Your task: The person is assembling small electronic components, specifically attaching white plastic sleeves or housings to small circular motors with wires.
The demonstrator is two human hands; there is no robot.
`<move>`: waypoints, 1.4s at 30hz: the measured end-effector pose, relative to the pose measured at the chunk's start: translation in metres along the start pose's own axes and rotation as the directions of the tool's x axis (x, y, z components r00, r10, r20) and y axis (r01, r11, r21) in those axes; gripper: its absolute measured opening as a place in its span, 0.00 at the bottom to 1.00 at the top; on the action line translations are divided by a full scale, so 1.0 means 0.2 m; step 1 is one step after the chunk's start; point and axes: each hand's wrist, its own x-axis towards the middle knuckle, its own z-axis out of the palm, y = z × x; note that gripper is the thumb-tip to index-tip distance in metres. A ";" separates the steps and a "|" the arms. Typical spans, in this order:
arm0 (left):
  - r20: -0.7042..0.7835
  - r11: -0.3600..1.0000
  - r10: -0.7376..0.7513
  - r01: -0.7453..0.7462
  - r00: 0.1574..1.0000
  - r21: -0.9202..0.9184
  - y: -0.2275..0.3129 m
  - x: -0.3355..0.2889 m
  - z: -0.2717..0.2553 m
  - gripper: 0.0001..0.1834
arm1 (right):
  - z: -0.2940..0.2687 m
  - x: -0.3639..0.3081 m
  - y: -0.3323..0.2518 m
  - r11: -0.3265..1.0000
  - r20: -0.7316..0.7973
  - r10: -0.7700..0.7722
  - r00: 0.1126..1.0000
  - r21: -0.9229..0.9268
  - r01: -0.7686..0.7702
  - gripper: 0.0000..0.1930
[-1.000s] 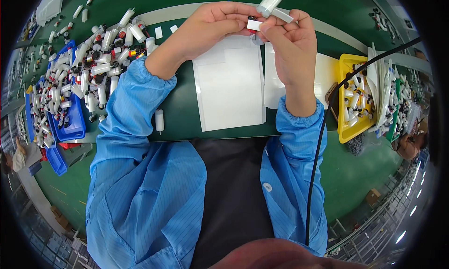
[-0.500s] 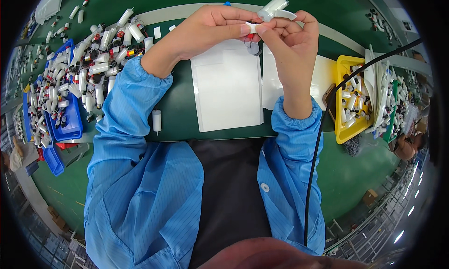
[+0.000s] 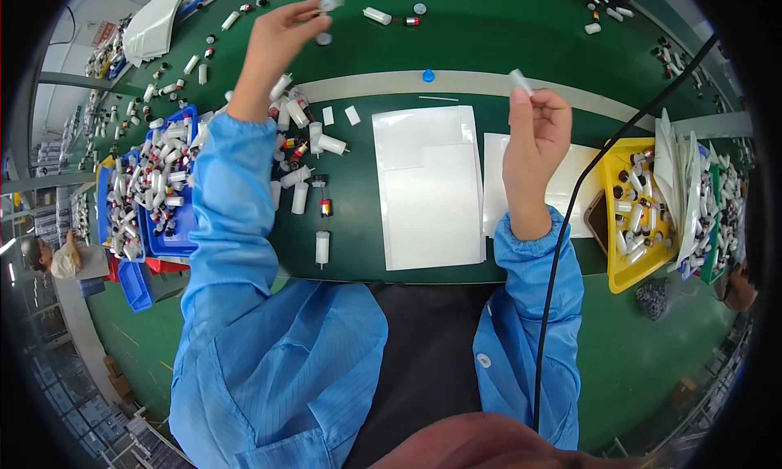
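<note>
My left hand point(image 3: 281, 45) is raised at the far left over the green work surface. Its thumb and fingers pinch a white part point(image 3: 330, 4) that is blurred and partly hidden. A small grey disc point(image 3: 323, 39) shows just below those fingertips. To the right, my right hand point(image 3: 538, 135) is closed, with a short whitish strip point(image 3: 520, 81) sticking up between thumb and forefinger. Beneath and between the hands lie white sheets point(image 3: 432, 200). Beyond them rests a white cylinder point(image 3: 377, 15) beside a red-and-black part point(image 3: 411, 21).
Several white cylinders point(image 3: 331, 145) are piled left of the sheets. Further left stands a blue tray point(image 3: 175, 233) of parts. A yellow bin point(image 3: 612, 273) holds more parts at the right, beside a phone point(image 3: 597, 218). A black cable point(image 3: 562, 216) crosses in front of my right arm.
My hands have parted from a shared hold on a white cylinder. The left has gone far left with a white part; the right has moved lower, holding a whitish strip. The view has shifted.
</note>
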 end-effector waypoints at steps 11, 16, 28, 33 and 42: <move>-0.039 0.978 0.093 -0.084 0.995 0.190 0.16 -0.09 -0.01 0.21 | 0.00 -0.03 0.08 0.982 0.108 0.026 0.994 -0.189 -0.005 0.16; 0.157 0.981 0.195 -0.195 0.968 -0.014 0.47 -0.38 0.37 0.17 | 0.12 -0.05 0.06 0.986 0.301 -0.119 0.946 -0.075 0.148 0.30; 0.319 0.963 0.211 -0.140 0.924 -0.232 0.49 -0.52 0.60 0.17 | 0.06 -0.06 -0.02 0.963 0.311 0.219 0.925 0.083 -0.256 0.30; 0.379 0.899 0.124 0.058 0.917 -0.434 0.44 -0.51 0.58 0.16 | 0.05 -0.04 -0.01 0.937 0.298 0.251 0.921 0.163 -0.308 0.30; 0.286 0.980 0.195 -0.178 0.938 -0.084 0.45 -0.53 0.55 0.07 | 0.06 -0.07 0.00 0.973 0.324 0.167 0.931 0.098 -0.209 0.29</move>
